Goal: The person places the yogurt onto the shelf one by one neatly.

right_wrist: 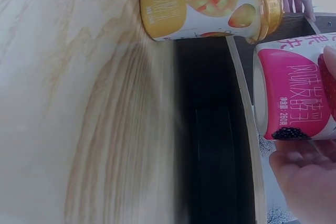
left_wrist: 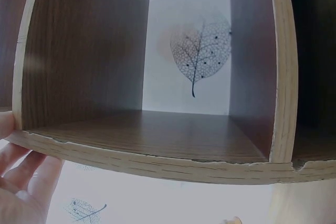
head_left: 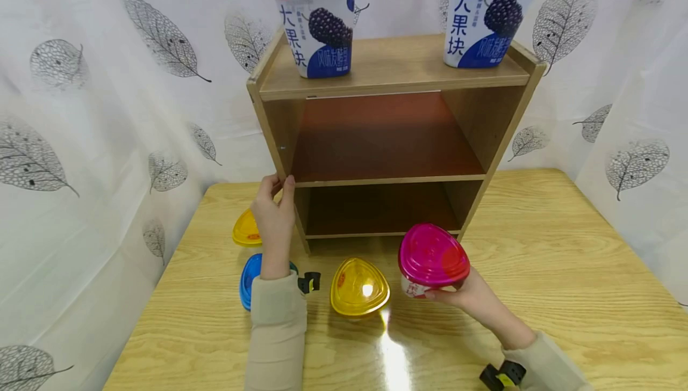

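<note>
My left hand (head_left: pixel 275 215) grips the left side panel of a small wooden shelf (head_left: pixel 398 181) at the height of its middle board. In the left wrist view its fingers (left_wrist: pixel 44 182) lie outside the panel, with the thumb on the front edge. My right hand (head_left: pixel 475 301) holds a yogurt cup with a pink lid (head_left: pixel 432 256) in front of the shelf's lower right corner. The right wrist view shows this cup's pink and white label (right_wrist: pixel 296 93) with berries on it, raised above the table. A yellow-lidded yogurt cup (head_left: pixel 360 286) stands left of it.
Two blue-lidded yogurt cups, one left (head_left: pixel 322 33) and one right (head_left: pixel 484 21), stand on the shelf top. Beside the left forearm are a blue-lidded cup (head_left: pixel 249 280) and another yellow-lidded one (head_left: pixel 246 228). Leaf-patterned cloth (head_left: pixel 134 110) hangs around the wooden table (head_left: pixel 564 259).
</note>
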The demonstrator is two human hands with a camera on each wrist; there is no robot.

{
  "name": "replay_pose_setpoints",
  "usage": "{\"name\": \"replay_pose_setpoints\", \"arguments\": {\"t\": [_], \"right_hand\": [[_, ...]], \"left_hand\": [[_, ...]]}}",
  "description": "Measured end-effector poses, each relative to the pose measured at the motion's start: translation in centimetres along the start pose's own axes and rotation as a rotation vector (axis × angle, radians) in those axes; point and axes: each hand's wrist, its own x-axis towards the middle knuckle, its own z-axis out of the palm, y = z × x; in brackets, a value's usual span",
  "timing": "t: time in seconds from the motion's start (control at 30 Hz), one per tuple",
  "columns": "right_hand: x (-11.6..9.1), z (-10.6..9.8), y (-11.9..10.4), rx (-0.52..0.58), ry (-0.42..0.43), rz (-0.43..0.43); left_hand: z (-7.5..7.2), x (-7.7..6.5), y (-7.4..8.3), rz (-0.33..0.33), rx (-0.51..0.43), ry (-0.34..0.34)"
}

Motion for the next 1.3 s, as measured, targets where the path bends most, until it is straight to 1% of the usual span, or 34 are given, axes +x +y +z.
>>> {"name": "replay_pose_setpoints", "arguments": {"t": [0.2,0.4,0.63,0.8,1.0,1.1,1.3], "right_hand": [[0.3,0.0,-0.3,-0.026,0.000,-0.006],[0.6,0.1,-0.4,-0.036,0.007,-0.033],[1.0,0.3,-0.6,-0.015,0.015,-0.013],[1.3,0.5,-1.1,0.007,0.021,-0.040],[1.5,0.7,-1.6,0.015,0.026,-0.044],[1.6,0.7,-1.7,0.015,0.024,-0.056],[1.9,0.8,-2.1,0.015,0.012,-0.140]], "left_hand": [[0.0,0.0,0.0,0.007,-0.006,0.005],[0.1,0.0,0.0,0.015,-0.010,0.016],[0.2,0.1,0.0,0.026,-0.012,0.023],[0.2,0.1,0.0,0.014,-0.007,0.017],[0.2,0.0,-0.1,0.014,-0.008,0.018],[0.2,0.0,-0.1,0.012,-0.013,0.019],[0.1,0.0,-0.1,0.007,-0.020,0.017]]}}
